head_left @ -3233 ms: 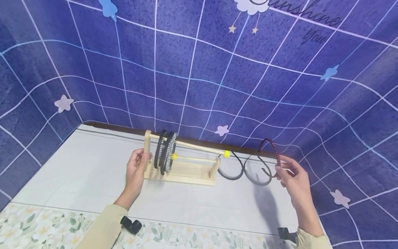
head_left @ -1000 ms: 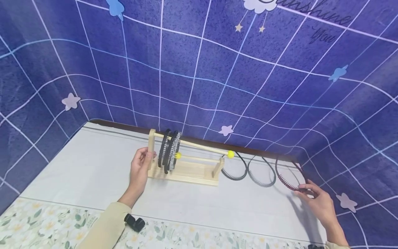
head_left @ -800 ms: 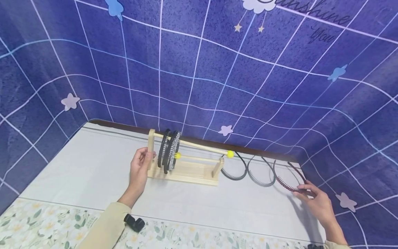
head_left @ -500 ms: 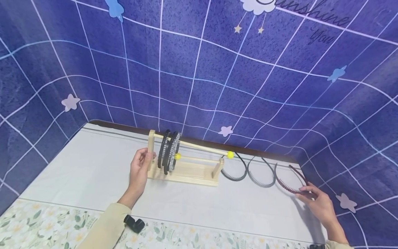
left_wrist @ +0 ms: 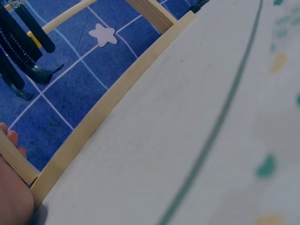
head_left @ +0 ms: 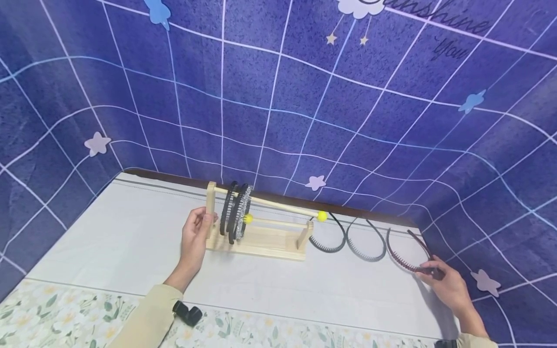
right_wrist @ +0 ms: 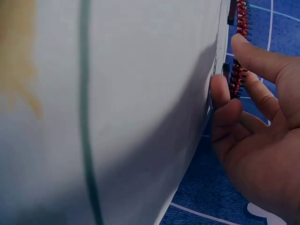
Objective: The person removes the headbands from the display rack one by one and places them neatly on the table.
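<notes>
Blue gridded cloth (head_left: 270,96) behind and around a white-covered table (head_left: 339,290), with pale stars (head_left: 315,182) and dark lettering (head_left: 439,17) on the fabric. Along the near side, a strip of floral fabric (head_left: 243,331).

On the table, left of the middle, a wooden stand (head_left: 270,238) with a tall left upright (head_left: 211,208) and a shorter right upright (head_left: 303,237). From the tall one, an upper rod (head_left: 283,206) out to the right, tipped with a yellow ball (head_left: 322,216); from the short one, a lower rod (head_left: 278,222) back to the left, with a second yellow ball (head_left: 248,219) at its end. Over the upper rod, close together near the tall upright, black headbands (head_left: 232,231) and a glittery silver headband (head_left: 244,208).

Around the tall upright, the grip of the left hand (head_left: 193,236), with fingertips visible past the inner edge.

Right of the stand, a toothed black headband (head_left: 328,250), then just beside it a grey headband (head_left: 365,259), both with curves toward the person. Farther right, near the table's right edge, a dark red headband (head_left: 402,264), pinched between thumb and fingers in the grip of the right hand (head_left: 448,286). Touching the table or held just above: cannot tell
</notes>
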Demonstrator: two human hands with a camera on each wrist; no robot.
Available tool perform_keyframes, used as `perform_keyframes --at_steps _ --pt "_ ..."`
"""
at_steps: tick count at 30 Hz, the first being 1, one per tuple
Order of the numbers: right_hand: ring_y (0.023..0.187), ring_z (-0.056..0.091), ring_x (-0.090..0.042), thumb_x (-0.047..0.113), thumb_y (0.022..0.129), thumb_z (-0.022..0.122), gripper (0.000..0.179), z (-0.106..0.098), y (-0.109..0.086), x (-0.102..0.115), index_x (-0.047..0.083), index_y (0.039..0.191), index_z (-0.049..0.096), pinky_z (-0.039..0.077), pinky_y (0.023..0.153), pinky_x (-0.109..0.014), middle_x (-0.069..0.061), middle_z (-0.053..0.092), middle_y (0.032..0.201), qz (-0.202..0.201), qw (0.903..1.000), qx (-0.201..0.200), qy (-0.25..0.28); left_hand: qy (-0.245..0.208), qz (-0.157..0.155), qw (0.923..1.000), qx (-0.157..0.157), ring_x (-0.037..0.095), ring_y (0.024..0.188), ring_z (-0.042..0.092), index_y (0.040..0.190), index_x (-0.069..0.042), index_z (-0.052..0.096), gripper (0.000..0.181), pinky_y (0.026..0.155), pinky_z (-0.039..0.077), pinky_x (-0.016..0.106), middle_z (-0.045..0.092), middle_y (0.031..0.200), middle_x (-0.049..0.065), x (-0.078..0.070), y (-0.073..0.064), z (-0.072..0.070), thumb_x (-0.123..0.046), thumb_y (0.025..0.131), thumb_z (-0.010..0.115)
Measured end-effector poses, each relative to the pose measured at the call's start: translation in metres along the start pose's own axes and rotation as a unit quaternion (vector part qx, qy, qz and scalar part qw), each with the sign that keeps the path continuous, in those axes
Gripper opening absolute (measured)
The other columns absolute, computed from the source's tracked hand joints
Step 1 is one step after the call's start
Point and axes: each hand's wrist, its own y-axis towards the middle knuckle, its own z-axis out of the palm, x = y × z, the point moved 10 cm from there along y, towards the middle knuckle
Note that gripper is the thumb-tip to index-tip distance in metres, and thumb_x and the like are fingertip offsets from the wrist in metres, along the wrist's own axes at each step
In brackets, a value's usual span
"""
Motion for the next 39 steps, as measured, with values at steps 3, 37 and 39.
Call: perform_keyframes --at_steps 3,37,39 --pt "0.135 0.057 -0.063 0.032 0.096 0.090 0.049 0.003 0.002 0.001 -0.002 0.126 0.073 0.059 0.100 -0.061 -0.041 0.037 0.165 0.000 0.9998 0.022 0.003 -0.002 -0.002 1.0000 -0.001 0.022 0.129 0.068 0.143 -0.002 0.054 0.031 0.113 0.053 0.016 0.067 0.134 0.020 0.000 0.000 0.000 -0.023 0.121 0.049" --pt "0.074 0.065 -0.014 0.015 0.089 0.095 0.051 -0.004 -0.006 0.024 -0.004 0.130 0.072 0.053 0.063 -0.029 -0.034 0.065 0.123 -0.077 0.9948 -0.066 0.004 0.006 -0.004 1.0000 0.004 0.020 0.129 0.066 0.146 0.002 0.051 0.037 0.115 0.052 0.018 0.064 0.134 0.021 -0.005 -0.001 0.001 -0.025 0.122 0.048" --pt "0.070 0.059 -0.003 0.016 0.091 0.094 0.050 -0.007 -0.012 0.028 -0.003 0.132 0.072 0.049 0.060 -0.023 -0.033 0.062 0.124 -0.066 0.9944 -0.081 0.013 0.007 -0.006 0.9999 0.005 0.018 0.128 0.066 0.146 0.002 0.051 0.037 0.114 0.052 0.017 0.064 0.134 0.021 -0.004 -0.002 0.002 -0.025 0.122 0.048"
